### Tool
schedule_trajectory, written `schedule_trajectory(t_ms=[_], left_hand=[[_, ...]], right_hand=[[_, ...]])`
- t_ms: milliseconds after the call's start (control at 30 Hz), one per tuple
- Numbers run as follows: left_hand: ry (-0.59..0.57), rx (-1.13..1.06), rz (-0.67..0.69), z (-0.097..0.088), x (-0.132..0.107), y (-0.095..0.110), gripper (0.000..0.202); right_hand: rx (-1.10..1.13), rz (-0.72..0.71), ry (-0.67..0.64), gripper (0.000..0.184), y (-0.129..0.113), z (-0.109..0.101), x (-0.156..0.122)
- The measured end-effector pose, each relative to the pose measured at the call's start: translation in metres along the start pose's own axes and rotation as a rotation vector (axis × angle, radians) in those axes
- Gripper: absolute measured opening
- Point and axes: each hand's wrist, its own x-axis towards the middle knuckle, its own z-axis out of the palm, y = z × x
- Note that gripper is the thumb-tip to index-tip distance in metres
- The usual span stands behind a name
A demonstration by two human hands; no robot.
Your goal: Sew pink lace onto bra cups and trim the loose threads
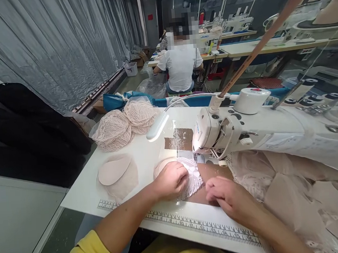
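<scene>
My left hand (172, 179) rests on a white lace piece (194, 176), its fingers curled down and closed at the lace's left side. The lace lies beside the needle area of a white sewing machine (206, 133), under a bright lamp. Beneath my left hand, part of a beige cup-shaped piece (160, 165) shows. Just right of the lace is my right hand (225, 194), its fingers bent and pressed together above the brown bed plate (213, 171). Whatever its fingertips pinch, if anything, is hidden.
Stacked beige lace cups (113, 129) sit at the table's far left, behind a flat beige cup piece (115, 171). Beige fabric pieces (294, 194) heap up on the right. A ruler strip (191, 222) runs along the front edge. Another person (181, 67) sits ahead.
</scene>
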Motion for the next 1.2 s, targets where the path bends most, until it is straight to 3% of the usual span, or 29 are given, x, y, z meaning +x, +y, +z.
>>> schedule_trajectory(t_ms=[133,400,667,1033,1200], left_hand=[[-0.014,-0.027,-0.015,-0.001,0.0,-0.002,0.013],[-0.005,0.022,0.079,0.003,-0.005,-0.002,0.011],[-0.111,0.219,0.234,0.007,-0.006,0.001,0.025],[-0.146,0.307,0.251,0.009,-0.006,0.0,0.03],[-0.137,0.295,0.235,0.009,-0.005,0.002,0.03]], right_hand=[[0.128,0.042,0.014,0.03,0.0,-0.004,-0.006],[-0.309,0.031,0.107,0.04,0.0,0.024,-0.006],[-0.41,-0.066,0.191,0.049,0.009,0.036,-0.019],[-0.329,-0.071,0.156,0.05,0.008,0.031,-0.018],[-0.224,-0.083,0.217,0.042,0.015,0.028,-0.017]])
